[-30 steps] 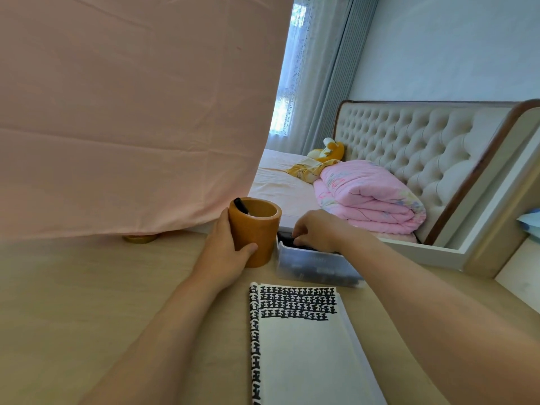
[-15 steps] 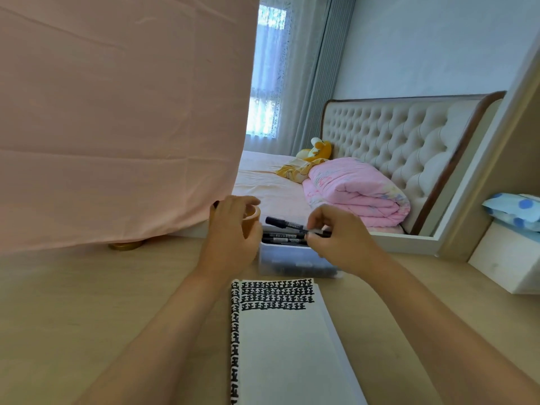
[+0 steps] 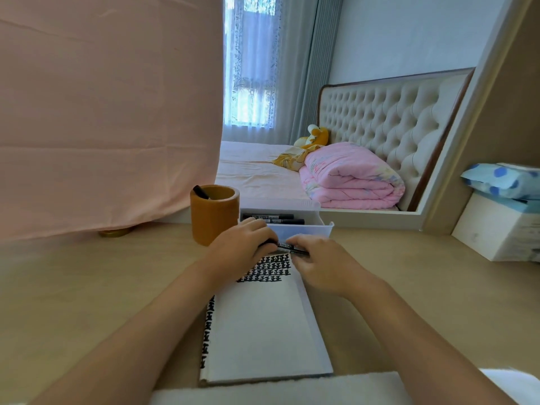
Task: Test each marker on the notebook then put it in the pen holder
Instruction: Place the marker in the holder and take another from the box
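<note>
A black marker (image 3: 285,246) is held level just above the far end of the notebook (image 3: 263,331), between the two hands. Its left end is enclosed by the curled fingers of the left hand (image 3: 242,248) and its right end is pinched by the fingertips of the right hand (image 3: 321,260). Each grip is thus closed on the marker, and only a short middle stretch is seen. Whether the cap is on cannot be told.

The notebook is laid flat on the counter (image 3: 87,287). Its page is marked with rows of black strokes at the far end and down the left edge.

The holder (image 3: 214,220), a brown round cup, is stood upright just beyond and left of the left hand, apart from it. A second marker (image 3: 201,192) is leaned inside against its left rim. Just right of the holder a clear box (image 3: 304,229) is placed, in which spare markers (image 3: 274,219) are laid flat.

A pink cloth (image 3: 102,112) is hung over the left of the counter, and a gold disc (image 3: 115,232) is seen under its hem. Beyond the counter a bed (image 3: 257,171) is seen, with a folded pink quilt (image 3: 350,176), a plush toy (image 3: 314,135) and a tufted headboard (image 3: 380,118). At the right, a blue-dotted pack (image 3: 502,179) is rested on a white carton (image 3: 496,229).
</note>
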`<state>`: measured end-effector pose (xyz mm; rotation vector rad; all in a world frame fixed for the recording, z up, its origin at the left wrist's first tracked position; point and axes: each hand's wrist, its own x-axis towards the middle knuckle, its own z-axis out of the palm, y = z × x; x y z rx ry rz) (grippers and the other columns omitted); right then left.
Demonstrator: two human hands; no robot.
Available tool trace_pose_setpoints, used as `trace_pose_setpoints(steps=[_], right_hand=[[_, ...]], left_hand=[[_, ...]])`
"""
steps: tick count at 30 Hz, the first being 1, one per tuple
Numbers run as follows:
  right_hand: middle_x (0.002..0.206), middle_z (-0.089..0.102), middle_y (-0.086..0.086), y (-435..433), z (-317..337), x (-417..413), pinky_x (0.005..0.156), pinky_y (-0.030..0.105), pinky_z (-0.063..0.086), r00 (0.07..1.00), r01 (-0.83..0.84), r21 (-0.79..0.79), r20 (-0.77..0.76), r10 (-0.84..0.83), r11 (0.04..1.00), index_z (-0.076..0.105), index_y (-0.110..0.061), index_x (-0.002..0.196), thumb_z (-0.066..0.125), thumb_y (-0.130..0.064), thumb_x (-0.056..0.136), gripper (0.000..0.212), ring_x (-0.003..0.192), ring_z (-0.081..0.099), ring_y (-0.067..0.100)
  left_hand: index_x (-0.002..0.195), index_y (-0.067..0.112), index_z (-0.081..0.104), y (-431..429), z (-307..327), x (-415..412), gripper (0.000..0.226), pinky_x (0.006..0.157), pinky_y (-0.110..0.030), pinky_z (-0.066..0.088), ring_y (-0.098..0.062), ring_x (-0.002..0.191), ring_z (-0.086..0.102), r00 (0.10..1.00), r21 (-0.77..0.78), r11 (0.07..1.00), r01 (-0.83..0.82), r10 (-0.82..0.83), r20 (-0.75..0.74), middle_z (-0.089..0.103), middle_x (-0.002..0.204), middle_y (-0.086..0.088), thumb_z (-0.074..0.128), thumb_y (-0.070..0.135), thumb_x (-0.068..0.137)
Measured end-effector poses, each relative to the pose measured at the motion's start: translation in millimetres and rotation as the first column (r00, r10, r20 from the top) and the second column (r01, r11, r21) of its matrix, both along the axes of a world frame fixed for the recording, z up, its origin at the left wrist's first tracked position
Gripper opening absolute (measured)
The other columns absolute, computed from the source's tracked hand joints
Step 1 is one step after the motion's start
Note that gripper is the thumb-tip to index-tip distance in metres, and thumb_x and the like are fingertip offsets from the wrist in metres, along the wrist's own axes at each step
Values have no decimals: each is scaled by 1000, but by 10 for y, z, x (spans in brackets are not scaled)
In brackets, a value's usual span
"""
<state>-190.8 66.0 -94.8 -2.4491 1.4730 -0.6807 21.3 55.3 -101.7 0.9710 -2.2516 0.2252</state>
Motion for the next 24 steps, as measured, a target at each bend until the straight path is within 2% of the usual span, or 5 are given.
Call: trace_pose_setpoints(steps=[7, 15, 18, 21, 24], right_hand=[[97, 63, -13, 22, -52, 53, 75, 30, 46, 997, -79, 18, 14, 79, 997, 63, -28, 111, 44, -39, 103, 24, 87, 57, 9], [85, 64, -14, 72, -73, 140, 74, 31, 48, 991, -125, 92, 55, 120, 988, 57, -36, 87, 46, -39, 102, 20, 79, 58, 7], [100, 69, -13, 68, -100, 145, 72, 23, 44, 991, -134, -94, -13, 133, 987, 66, -29, 104, 48, -42, 101, 22, 88, 59, 6], [94, 69, -11, 81, -80, 137, 61, 10, 31, 974, -224, -346, -113, 196, 911, 69, -25, 108, 46, -45, 100, 32, 79, 59, 5], [85, 69, -9, 91, -35, 171, 58, 17, 40, 957, -279, -479, -205, 203, 832, 71, -25, 107, 37, -48, 98, 42, 73, 62, 10]], left_hand=[[117, 20, 66, 114, 111, 40, 34, 77, -19, 45, -10, 96, 58, 997, 21, 999, -50, 49, 54, 67, 111, 3, 64, 39, 88], [108, 21, 72, 236, 108, 133, 19, 65, -23, 45, -11, 85, 57, 980, 20, 999, -50, 45, 191, 65, 95, 3, 66, 28, 91], [111, 17, 72, 311, 60, 149, 22, 68, -25, 46, -14, 85, 58, 985, 74, 994, -82, 69, 159, 67, 95, -1, 61, 27, 94], [111, 16, 72, 390, 35, 167, 24, 67, -11, 35, -4, 79, 54, 990, 189, 974, -123, 108, 85, 65, 93, 5, 58, 29, 96], [114, 21, 70, 442, 53, 230, 25, 67, -13, 37, -1, 79, 54, 992, 310, 942, -124, 125, 19, 61, 92, 12, 55, 33, 97]])
